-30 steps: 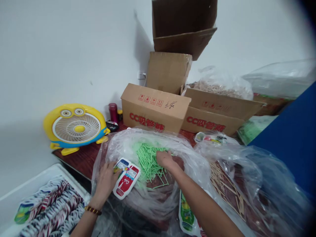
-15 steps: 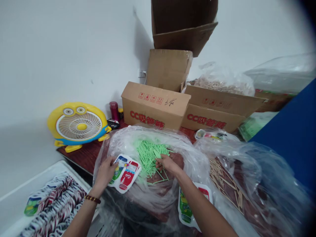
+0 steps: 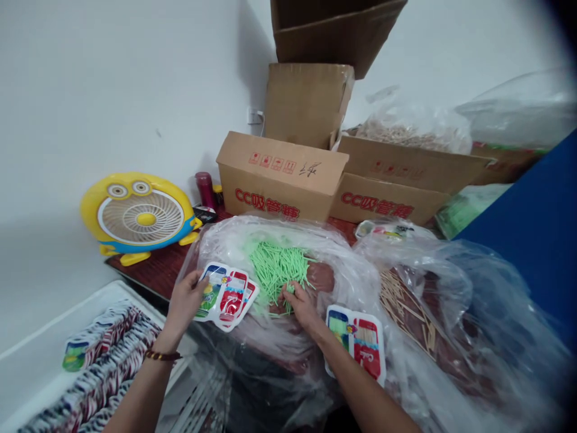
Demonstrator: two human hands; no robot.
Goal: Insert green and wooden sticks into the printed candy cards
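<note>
My left hand (image 3: 184,304) grips a few bottle-shaped candy packs (image 3: 231,304), printed green and red with "Cola", slightly fanned out. To their right lies a heap of thin green candy sticks (image 3: 274,264) on an opened clear plastic bag (image 3: 356,270). At the heap's near edge my right hand (image 3: 303,310) is closed, fingertips pinched around a small bunch of green sticks (image 3: 290,290). Partly beneath my right forearm rests another candy pack (image 3: 370,343). Tan sticks (image 3: 406,313) lie on plastic farther right.
A white foam box (image 3: 27,343) with rows of packs stands at lower left. A yellow fan (image 3: 146,219) sits on the table's left end. Cardboard boxes (image 3: 279,174) line the back, one holding a bag of pale sticks (image 3: 415,132). A blue panel (image 3: 527,234) rises at right.
My right hand has drawn slightly back along the heap's near edge, with green sticks between its fingertips. The packs in my left hand are now more fanned. The view has tilted down.
</note>
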